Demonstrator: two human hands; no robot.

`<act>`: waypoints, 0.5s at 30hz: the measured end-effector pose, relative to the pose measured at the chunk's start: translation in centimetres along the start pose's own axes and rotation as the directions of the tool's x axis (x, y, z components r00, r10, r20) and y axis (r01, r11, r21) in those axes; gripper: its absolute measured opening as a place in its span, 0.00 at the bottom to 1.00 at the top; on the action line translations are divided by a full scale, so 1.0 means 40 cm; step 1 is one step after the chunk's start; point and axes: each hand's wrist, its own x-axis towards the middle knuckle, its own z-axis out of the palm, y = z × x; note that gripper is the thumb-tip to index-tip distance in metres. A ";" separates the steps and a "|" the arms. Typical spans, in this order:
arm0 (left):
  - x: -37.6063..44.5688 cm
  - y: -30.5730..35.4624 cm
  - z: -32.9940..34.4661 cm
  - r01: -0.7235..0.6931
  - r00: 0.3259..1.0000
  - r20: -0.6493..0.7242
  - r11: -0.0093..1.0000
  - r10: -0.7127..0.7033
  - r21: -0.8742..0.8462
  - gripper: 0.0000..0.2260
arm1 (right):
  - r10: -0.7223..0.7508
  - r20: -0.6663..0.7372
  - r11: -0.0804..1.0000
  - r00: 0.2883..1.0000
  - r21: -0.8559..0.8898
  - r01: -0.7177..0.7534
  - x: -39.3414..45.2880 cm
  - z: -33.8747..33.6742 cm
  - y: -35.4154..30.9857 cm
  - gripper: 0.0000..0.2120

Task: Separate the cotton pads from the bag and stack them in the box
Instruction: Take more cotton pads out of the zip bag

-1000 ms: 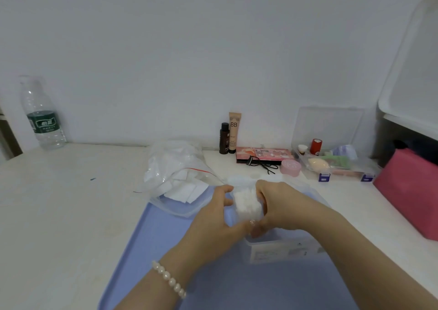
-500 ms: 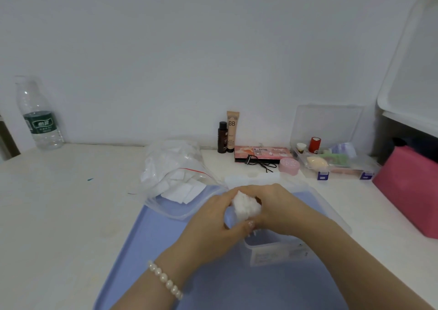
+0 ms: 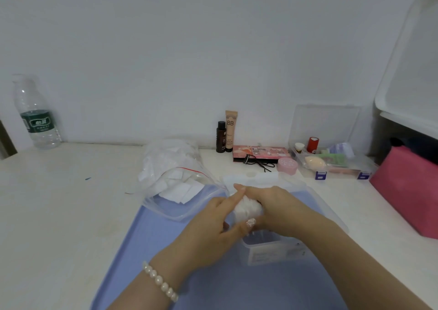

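A stack of white cotton pads sits between both my hands, just above the small clear plastic box on the blue tray. My left hand grips the stack from the left, thumb under it. My right hand wraps over it from the right. The clear zip bag lies open behind and to the left, with several loose white pads inside. The box's inside is mostly hidden by my hands.
A water bottle stands far left by the wall. Two cosmetic tubes, a palette, a pink jar and an open organiser box line the back. A pink pouch lies at right. A clear lid lies behind my hands.
Both hands have closed tighter round the pad stack, turned it and lifted it slightly away from the box opening; less of the stack shows now.
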 end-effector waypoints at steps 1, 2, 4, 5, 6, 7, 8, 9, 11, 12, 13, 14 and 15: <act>-0.001 0.002 -0.002 0.017 1.000 0.022 1.000 -0.017 0.026 0.34 | 0.014 0.018 1.000 1.000 0.000 -0.014 -0.002 -0.002 0.000 0.45; -0.002 0.004 -0.004 0.039 0.998 0.039 0.998 -0.041 0.049 0.35 | 0.031 0.042 0.999 0.999 0.024 -0.033 -0.003 -0.007 -0.001 0.47; -0.002 0.007 -0.005 0.055 0.997 0.044 0.996 -0.058 0.067 0.36 | 0.061 0.093 0.987 0.994 0.139 -0.074 -0.012 -0.026 -0.001 0.52; -0.002 0.008 -0.006 0.047 0.998 0.041 0.997 -0.049 0.065 0.35 | 0.070 0.103 0.978 0.992 0.188 -0.088 -0.018 -0.039 0.000 0.52; -0.003 0.008 -0.007 0.030 0.999 0.035 0.998 -0.032 0.054 0.35 | 0.077 0.101 0.971 0.992 0.217 -0.097 -0.022 -0.051 0.001 0.52; -0.005 0.007 -0.008 0.019 0.999 0.027 0.999 -0.020 0.040 0.34 | 0.086 0.093 0.967 0.992 0.231 -0.105 -0.027 -0.064 0.003 0.51; -0.007 0.011 -0.011 0.016 1.000 0.014 0.999 -0.016 0.035 0.33 | 0.096 0.085 0.964 0.992 0.241 -0.114 -0.031 -0.076 0.006 0.49; -0.011 0.015 -0.017 0.014 1.000 -0.011 0.999 -0.013 0.048 0.32 | 0.106 0.078 0.960 0.991 0.252 -0.122 -0.035 -0.087 0.008 0.47; -0.021 0.025 -0.034 0.004 0.996 -0.086 0.990 0.008 0.143 0.28 | 0.117 0.062 0.952 0.991 0.277 -0.130 -0.040 -0.104 0.015 0.42; -0.026 0.029 -0.045 0.002 0.990 -0.139 0.982 0.025 0.187 0.26 | 0.117 0.045 0.949 0.992 0.290 -0.125 -0.041 -0.110 0.018 0.38; -0.027 0.030 -0.058 -0.003 0.978 -0.205 0.982 0.042 0.186 0.22 | 0.112 0.025 0.946 0.993 0.302 -0.114 -0.042 -0.114 0.020 0.33; -0.030 0.033 -0.070 -0.021 0.959 -0.276 0.991 0.058 0.136 0.17 | 0.104 0.007 0.944 0.995 0.314 -0.101 -0.042 -0.116 0.021 0.28; -0.035 0.036 -0.083 -0.064 0.929 -0.360 0.996 0.083 0.063 0.10 | 0.097 -0.007 0.942 0.995 0.323 -0.089 -0.041 -0.115 0.020 0.23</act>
